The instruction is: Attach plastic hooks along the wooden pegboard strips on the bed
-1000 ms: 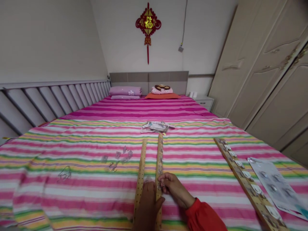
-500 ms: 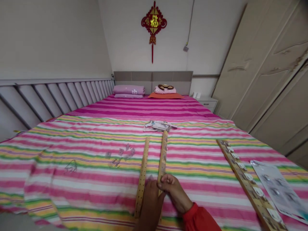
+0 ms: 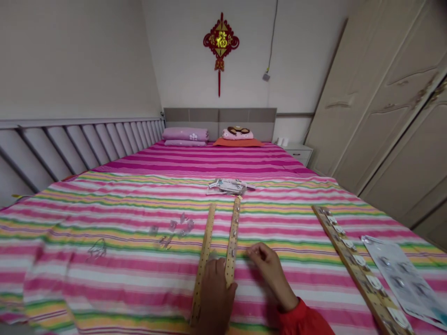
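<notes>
My left hand (image 3: 216, 291) is closed over the near end of a narrow wooden strip (image 3: 232, 246), thumb on its right side and fingers on its left. Small shiny pieces sit along this strip's far part; bare holes show nearer my hand. By my left fingertips is a small see-through piece (image 3: 213, 254), partly hidden. My right hand (image 3: 268, 264) is just right of the strip, thumb and forefinger pinched together; whatever is between them is too small to make out. A second holed wooden strip (image 3: 205, 249) lies on the left, alongside my left hand.
Clear plastic bits (image 3: 182, 225) and a thin clear tangle (image 3: 97, 249) lie left on the striped sheet (image 3: 122, 279). Packets (image 3: 228, 186) lie beyond the strips. At right are a wooden strip with white discs (image 3: 359, 260) and a blister card (image 3: 401, 274).
My right hand has left the wooden strip and moved right and slightly away from me. My left hand stays at the strip's near end. The view has shifted slightly.
</notes>
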The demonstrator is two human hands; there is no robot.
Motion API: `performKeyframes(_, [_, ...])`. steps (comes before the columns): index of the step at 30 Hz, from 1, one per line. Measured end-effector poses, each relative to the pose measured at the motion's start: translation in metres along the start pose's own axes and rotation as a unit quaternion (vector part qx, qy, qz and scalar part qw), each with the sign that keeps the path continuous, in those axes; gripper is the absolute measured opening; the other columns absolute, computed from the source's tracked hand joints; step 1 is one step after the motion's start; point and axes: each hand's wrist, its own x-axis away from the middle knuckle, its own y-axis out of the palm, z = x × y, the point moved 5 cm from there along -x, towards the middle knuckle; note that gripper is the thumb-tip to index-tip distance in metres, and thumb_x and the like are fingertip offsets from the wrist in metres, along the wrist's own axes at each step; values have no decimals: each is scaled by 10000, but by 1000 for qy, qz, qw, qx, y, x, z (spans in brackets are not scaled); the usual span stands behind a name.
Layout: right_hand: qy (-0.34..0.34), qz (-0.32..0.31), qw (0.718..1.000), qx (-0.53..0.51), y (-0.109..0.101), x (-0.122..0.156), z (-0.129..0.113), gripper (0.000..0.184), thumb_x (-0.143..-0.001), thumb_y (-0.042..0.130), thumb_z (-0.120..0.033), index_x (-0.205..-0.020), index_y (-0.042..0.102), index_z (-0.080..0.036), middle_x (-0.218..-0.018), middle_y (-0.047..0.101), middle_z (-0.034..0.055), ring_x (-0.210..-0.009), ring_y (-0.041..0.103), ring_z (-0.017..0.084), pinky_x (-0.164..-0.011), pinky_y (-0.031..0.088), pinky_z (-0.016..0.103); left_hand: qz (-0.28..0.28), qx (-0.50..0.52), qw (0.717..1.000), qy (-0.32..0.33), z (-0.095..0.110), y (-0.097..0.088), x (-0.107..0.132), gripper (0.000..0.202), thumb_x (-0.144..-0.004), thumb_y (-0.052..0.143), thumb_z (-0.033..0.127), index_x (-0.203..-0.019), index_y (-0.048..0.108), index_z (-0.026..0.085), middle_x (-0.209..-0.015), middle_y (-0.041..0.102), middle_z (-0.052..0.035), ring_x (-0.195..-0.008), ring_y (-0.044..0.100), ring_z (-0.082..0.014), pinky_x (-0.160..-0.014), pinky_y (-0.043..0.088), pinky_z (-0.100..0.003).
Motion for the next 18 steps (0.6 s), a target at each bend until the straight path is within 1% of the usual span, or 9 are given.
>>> performKeyframes(1, [-42,32,996,66,-6,-8,-4,223,-713,646,-341,-590,524,-200,-535,446,-41,-520,406,125,-518,304,258,-6,-1,1000,-1,4,-3,-7,427,-736,554,196,-1158,508,154,-1144,591,-132,-1121,515,-298,-954,393,-445])
performKeyframes(3, [-102,53,976,185,-9,-23,-10,187,-714,634,-286,-600,507,-207,-584,457,-25,-567,436,150,-548,330,273,-27,9,1000,-3,12,-4,-23,357,-761,546,212,-1113,521,156,-1090,602,-121,-1062,542,-280,-920,415,-421])
performKeyframes(5, [-143,34,952,270,-1,-36,-13,147,-691,646,-225,-646,508,-208,-664,487,-4,-632,475,174,-586,363,284,-46,18,999,-14,16,0,-38,265,-804,518,254,-1048,543,155,-999,615,-109,-961,575,-262,-850,444,-397])
performKeyframes(7, [-171,4,930,324,11,-47,-13,143,-680,655,-181,-710,517,-204,-753,511,21,-716,511,197,-640,398,295,-51,19,998,-28,17,8,-48,209,-845,472,295,-975,566,161,-917,620,-100,-875,590,-249,-793,453,-379])
performKeyframes(11, [-193,-48,898,391,32,-59,-8,132,-728,644,-170,-773,525,-203,-836,520,39,-759,535,199,-659,422,288,-42,22,998,-44,12,29,-57,247,-891,363,262,-866,594,176,-856,635,-103,-805,604,-238,-756,449,-360])
performKeyframes(13, [-199,-60,882,424,38,-62,-6,106,-756,632,-180,-777,531,-201,-842,527,47,-744,534,201,-645,420,292,-41,15,997,-59,9,35,-58,292,-903,316,231,-866,598,165,-831,638,-109,-780,611,-240,-732,445,-358])
performKeyframes(15, [-207,-68,867,448,43,-64,-4,66,-782,609,-179,-791,544,-191,-858,541,66,-766,534,216,-656,419,306,-47,1,996,-73,8,38,-57,310,-915,302,245,-889,596,150,-820,641,-113,-758,616,-239,-706,441,-347])
performKeyframes(17, [-210,-76,869,441,46,-65,-2,25,-814,563,-174,-793,555,-185,-872,553,80,-799,529,227,-684,416,317,-61,-16,995,-77,9,37,-58,295,-918,330,282,-899,592,147,-822,648,-108,-755,623,-225,-692,440,-323])
performKeyframes(18, [-208,-78,877,427,46,-65,-2,56,-834,530,-173,-787,558,-185,-871,558,80,-803,527,224,-697,412,316,-68,-25,994,-77,10,36,-58,280,-916,350,292,-903,590,148,-827,652,-104,-764,627,-220,-690,440,-311])
